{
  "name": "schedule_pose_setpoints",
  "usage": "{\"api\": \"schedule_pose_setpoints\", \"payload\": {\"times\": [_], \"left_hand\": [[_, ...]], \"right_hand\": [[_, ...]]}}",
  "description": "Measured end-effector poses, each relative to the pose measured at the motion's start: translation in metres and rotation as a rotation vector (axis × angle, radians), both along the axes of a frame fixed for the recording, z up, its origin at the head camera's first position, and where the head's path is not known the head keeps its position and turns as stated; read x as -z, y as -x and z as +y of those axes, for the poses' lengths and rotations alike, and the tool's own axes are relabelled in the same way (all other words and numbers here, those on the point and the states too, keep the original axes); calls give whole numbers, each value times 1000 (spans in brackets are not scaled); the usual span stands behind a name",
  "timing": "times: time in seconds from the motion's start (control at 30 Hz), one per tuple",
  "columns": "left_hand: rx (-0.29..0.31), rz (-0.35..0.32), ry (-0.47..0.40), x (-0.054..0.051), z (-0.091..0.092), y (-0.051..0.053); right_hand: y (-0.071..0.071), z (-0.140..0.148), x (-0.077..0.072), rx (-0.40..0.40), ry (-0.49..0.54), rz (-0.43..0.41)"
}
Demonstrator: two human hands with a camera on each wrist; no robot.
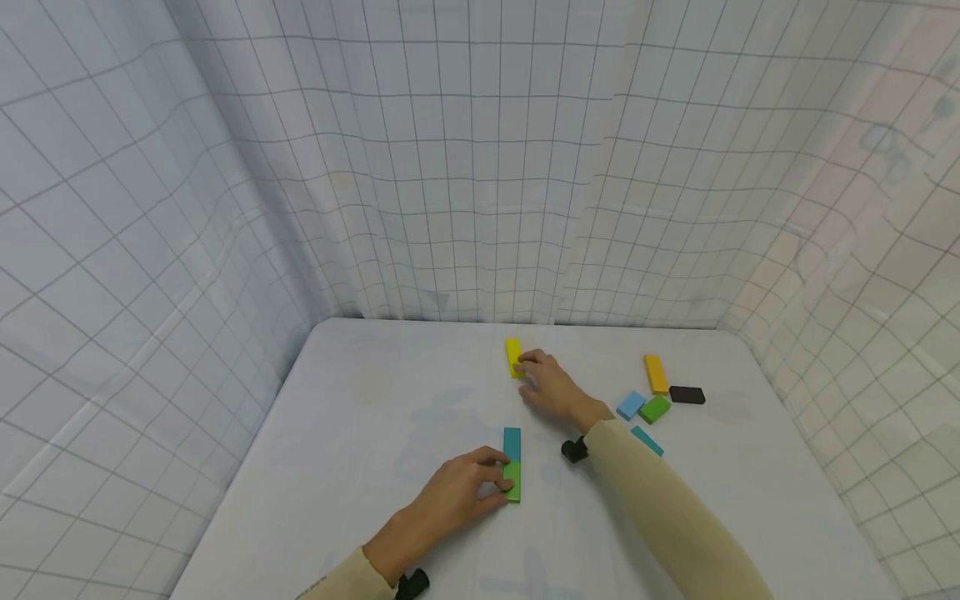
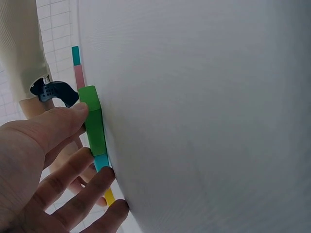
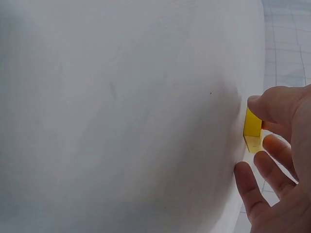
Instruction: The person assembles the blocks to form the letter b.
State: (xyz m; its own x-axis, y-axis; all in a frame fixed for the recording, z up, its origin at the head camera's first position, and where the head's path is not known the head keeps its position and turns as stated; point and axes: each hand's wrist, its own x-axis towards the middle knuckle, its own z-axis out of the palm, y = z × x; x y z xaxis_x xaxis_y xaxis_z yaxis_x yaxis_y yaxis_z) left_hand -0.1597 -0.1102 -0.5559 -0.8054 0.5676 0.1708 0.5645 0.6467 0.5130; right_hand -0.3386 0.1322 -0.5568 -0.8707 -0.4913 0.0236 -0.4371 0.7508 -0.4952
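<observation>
A green block (image 1: 513,482) lies end to end with a teal block (image 1: 512,444) on the white table, in the middle near the front. My left hand (image 1: 467,488) holds the green block from its left side; in the left wrist view the thumb (image 2: 77,110) rests on its edge, and the other fingers spread along the row. Farther back lies a yellow block (image 1: 513,357). Thumb and index finger of my right hand (image 1: 551,387) pinch its near end, seen in the right wrist view with the yellow block (image 3: 252,124) partly covered.
To the right lie an orange-yellow block (image 1: 656,374), a black block (image 1: 687,395), a light blue block (image 1: 631,405), another green block (image 1: 656,409) and a second teal block (image 1: 647,440), partly behind the right sleeve. A pink block (image 2: 79,76) shows in the left wrist view. Gridded curtains (image 1: 450,167) surround the table.
</observation>
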Motion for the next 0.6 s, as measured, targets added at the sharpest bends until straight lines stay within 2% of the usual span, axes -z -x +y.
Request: {"api": "schedule_pose_setpoints", "payload": {"times": [0.3, 0.43, 0.53, 0.6], "left_hand": [[0, -5, 2, 0, 0, 0], [-1, 2, 1, 0, 0, 0], [-2, 4, 2, 0, 0, 1], [-3, 5, 3, 0, 0, 1]], "right_hand": [[-2, 5, -3, -39, 38, -7], [-2, 6, -1, -52, 58, 25], [1, 8, 4, -77, 94, 58], [12, 14, 19, -116, 126, 100]]}}
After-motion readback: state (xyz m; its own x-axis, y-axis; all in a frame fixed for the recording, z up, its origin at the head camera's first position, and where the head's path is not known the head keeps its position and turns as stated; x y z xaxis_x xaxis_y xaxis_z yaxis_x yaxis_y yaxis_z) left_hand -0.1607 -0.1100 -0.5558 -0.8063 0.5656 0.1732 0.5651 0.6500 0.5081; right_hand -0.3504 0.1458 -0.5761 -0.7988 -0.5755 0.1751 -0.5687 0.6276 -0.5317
